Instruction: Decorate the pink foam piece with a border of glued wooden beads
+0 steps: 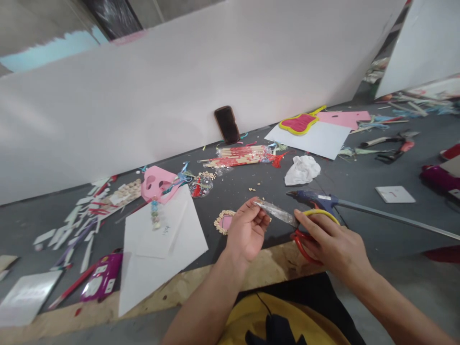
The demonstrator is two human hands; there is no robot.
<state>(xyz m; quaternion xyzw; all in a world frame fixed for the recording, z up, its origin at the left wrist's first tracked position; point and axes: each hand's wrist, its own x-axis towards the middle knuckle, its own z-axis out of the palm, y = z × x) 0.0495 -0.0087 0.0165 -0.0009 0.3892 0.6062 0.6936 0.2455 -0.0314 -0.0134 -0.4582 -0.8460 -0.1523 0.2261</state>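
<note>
My right hand [339,244] is closed on a pair of scissors [276,213] with one yellow and one red handle loop. The blades point left and look nearly shut. At their tip is my left hand [247,230], palm turned up and fingers curled, thumb and forefinger pinched. Whatever lies in that pinch is too small to make out. Just left of this hand, partly covered by it, a pink piece edged with small wooden beads [224,222] lies on the dark table. A few loose beads [252,189] lie beyond the hands.
A blue glue gun [316,199] with a long glue stick lies right of the hands, near crumpled white tissue [302,170]. Bundled sticks [240,155] and a phone [227,124] are at the back. White paper [161,254] lies left, pliers [391,143] far right.
</note>
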